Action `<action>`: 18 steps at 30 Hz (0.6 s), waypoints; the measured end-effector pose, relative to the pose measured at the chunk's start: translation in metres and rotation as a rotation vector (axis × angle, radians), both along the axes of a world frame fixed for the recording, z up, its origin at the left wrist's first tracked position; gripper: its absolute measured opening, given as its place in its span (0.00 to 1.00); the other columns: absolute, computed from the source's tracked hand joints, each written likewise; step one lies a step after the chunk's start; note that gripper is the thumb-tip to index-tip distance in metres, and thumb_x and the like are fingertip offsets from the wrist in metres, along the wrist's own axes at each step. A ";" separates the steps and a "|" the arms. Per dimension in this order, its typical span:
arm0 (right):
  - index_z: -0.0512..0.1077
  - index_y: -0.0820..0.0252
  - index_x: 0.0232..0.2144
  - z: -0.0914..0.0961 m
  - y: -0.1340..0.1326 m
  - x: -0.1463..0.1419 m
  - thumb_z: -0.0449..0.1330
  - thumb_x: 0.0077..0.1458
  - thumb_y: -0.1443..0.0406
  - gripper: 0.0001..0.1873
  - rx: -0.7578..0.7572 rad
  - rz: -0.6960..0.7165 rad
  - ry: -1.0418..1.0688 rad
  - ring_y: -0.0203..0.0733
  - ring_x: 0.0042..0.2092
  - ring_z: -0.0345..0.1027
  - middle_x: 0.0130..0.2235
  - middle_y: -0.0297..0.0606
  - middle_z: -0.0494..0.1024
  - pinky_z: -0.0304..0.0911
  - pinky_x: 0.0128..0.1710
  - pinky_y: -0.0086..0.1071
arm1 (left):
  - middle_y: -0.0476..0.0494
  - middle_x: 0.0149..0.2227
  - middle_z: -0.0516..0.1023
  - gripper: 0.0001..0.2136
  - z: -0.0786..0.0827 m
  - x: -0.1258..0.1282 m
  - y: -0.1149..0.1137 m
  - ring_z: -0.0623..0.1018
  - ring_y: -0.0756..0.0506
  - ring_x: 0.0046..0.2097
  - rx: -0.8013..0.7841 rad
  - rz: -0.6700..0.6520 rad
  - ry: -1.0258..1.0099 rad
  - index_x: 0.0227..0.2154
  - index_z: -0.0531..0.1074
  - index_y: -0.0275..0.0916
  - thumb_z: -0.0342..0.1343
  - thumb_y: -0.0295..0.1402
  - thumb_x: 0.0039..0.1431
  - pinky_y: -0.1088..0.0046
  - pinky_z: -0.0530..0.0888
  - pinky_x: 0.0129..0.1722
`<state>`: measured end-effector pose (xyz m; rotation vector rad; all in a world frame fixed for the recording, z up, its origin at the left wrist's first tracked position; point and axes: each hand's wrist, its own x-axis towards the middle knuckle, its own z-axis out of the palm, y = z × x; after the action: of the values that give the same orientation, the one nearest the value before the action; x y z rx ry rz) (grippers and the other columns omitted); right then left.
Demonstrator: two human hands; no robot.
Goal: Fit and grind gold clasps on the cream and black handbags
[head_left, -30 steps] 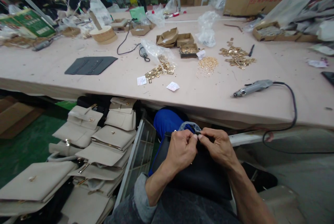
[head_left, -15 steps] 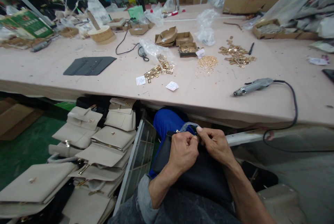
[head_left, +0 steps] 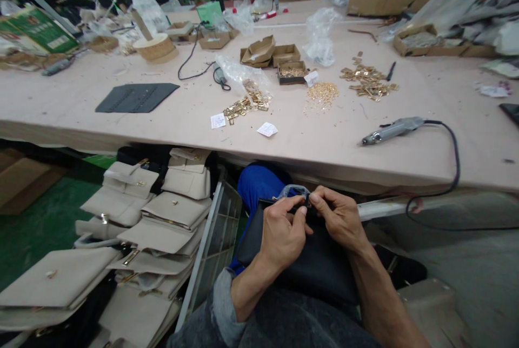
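Observation:
A black handbag [head_left: 316,269] lies across my lap, against a leg in blue trousers [head_left: 255,186]. Its handle [head_left: 292,190], wrapped in clear plastic, rises along the bag's top edge. My right hand [head_left: 339,215] pinches the handle's black end between thumb and fingertips. From the other side my left hand [head_left: 284,232] closes on the same spot, index finger extended along it and thumb below. The fingertips nearly meet there and hide most of the small fitting between them.
Beige handbags [head_left: 162,229] are stacked left beside a grey crate [head_left: 211,245]. On the table [head_left: 182,132] lie a corded electric screwdriver [head_left: 391,131], gold metal fittings [head_left: 247,104], small gold pieces [head_left: 323,94], cardboard trays [head_left: 292,73] and a dark panel [head_left: 137,98].
My left index finger has straightened toward the handle end and its thumb has dropped slightly. My right hand has shifted up a little, still pinching. The view has tilted slightly.

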<state>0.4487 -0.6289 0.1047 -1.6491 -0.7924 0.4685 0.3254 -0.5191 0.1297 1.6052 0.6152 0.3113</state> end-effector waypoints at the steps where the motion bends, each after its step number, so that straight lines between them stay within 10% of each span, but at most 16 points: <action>1: 0.70 0.59 0.28 0.002 0.000 0.000 0.58 0.69 0.58 0.17 0.009 0.007 -0.025 0.34 0.30 0.58 0.29 0.32 0.66 0.55 0.32 0.31 | 0.43 0.27 0.82 0.16 -0.001 0.001 0.001 0.79 0.48 0.21 -0.033 -0.026 -0.008 0.53 0.78 0.37 0.56 0.36 0.68 0.80 0.71 0.17; 18: 0.75 0.59 0.34 -0.006 -0.001 -0.003 0.62 0.65 0.60 0.09 0.048 0.013 0.075 0.37 0.34 0.63 0.33 0.35 0.70 0.59 0.34 0.31 | 0.44 0.18 0.79 0.09 -0.016 0.016 -0.005 0.79 0.47 0.18 -0.394 0.224 -0.090 0.35 0.75 0.31 0.64 0.30 0.52 0.78 0.75 0.19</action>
<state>0.4460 -0.6298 0.0989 -1.5733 -0.7538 0.5143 0.3414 -0.5238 0.1137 1.1414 0.7383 0.3980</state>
